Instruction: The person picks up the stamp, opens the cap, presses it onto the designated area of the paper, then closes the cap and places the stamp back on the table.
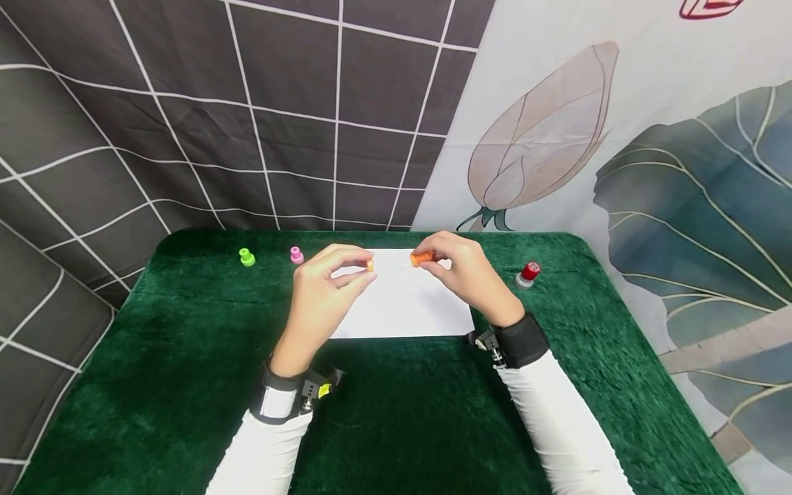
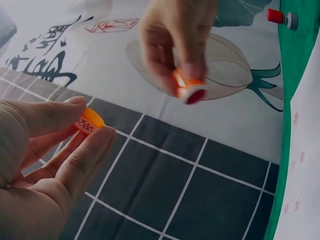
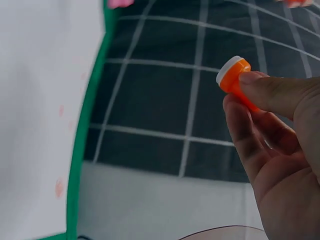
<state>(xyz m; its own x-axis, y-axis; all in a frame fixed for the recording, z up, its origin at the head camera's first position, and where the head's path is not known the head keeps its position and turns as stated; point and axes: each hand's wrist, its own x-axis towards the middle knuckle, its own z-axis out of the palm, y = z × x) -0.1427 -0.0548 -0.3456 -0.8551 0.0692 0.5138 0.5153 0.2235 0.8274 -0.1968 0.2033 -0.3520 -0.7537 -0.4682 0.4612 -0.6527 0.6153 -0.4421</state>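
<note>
My left hand (image 1: 322, 283) pinches a small orange cap (image 2: 90, 121) between thumb and fingertips, with lettering showing on its face in the left wrist view. In my right hand (image 1: 465, 272) is an orange stamp (image 3: 236, 79), gripped by thumb and fingers. The stamp's white-rimmed end with a red face is uncovered in the left wrist view. Cap and stamp are apart, both held above a white sheet of paper (image 1: 411, 306). Several small reddish stamp prints (image 2: 298, 204) mark the sheet.
A green stamp (image 1: 247, 257) and a pink stamp (image 1: 296, 255) stand at the back left of the green cloth-covered table (image 1: 396, 412). To the right of the paper is a red stamp (image 1: 529, 273) with a pale base. Patterned hangings (image 1: 383, 82) rise behind the table.
</note>
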